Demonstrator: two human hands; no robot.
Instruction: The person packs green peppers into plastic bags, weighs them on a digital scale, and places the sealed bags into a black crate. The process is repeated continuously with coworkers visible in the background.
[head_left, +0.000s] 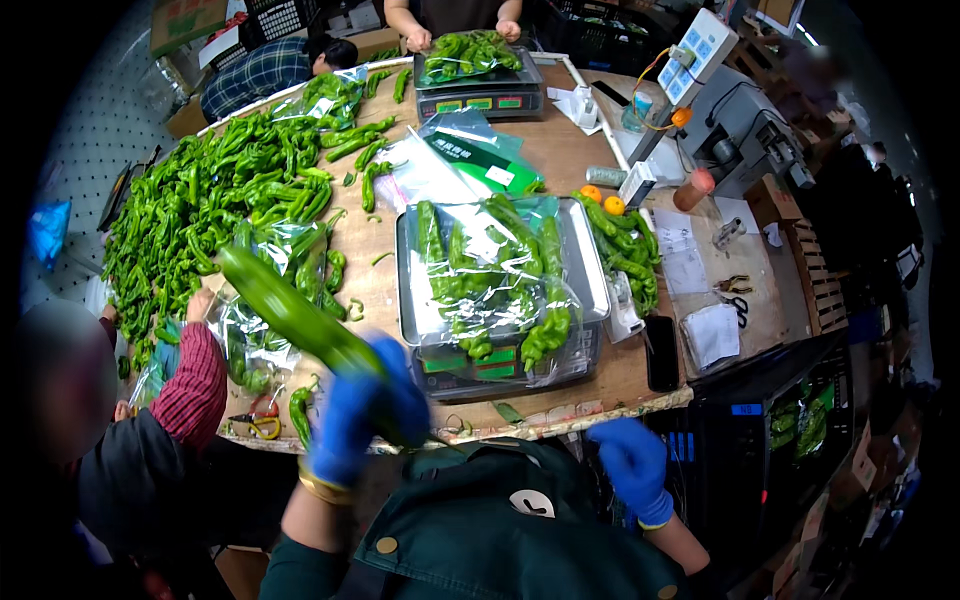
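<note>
My left hand (367, 405), in a blue glove, grips a long green pepper (292, 307) near its stem end. The pepper is raised above the table's front edge, blurred and slanting up to the left. To its right, a clear plastic bag of green peppers (487, 270) lies on the metal tray of a digital scale (592, 262). My right hand (630, 465), also gloved in blue, hangs just off the table's front edge, below the black phone (661, 352). Its fingers look bent; nothing shows in them.
A large pile of green peppers (217, 180) covers the table's left side. At left, a co-worker's hand (200, 305) is by a filled bag (259, 337). Scissors (262, 420) lie near the front edge. Across the table another person handles peppers on a second scale (480, 101). A power strip (697, 56) stands at right.
</note>
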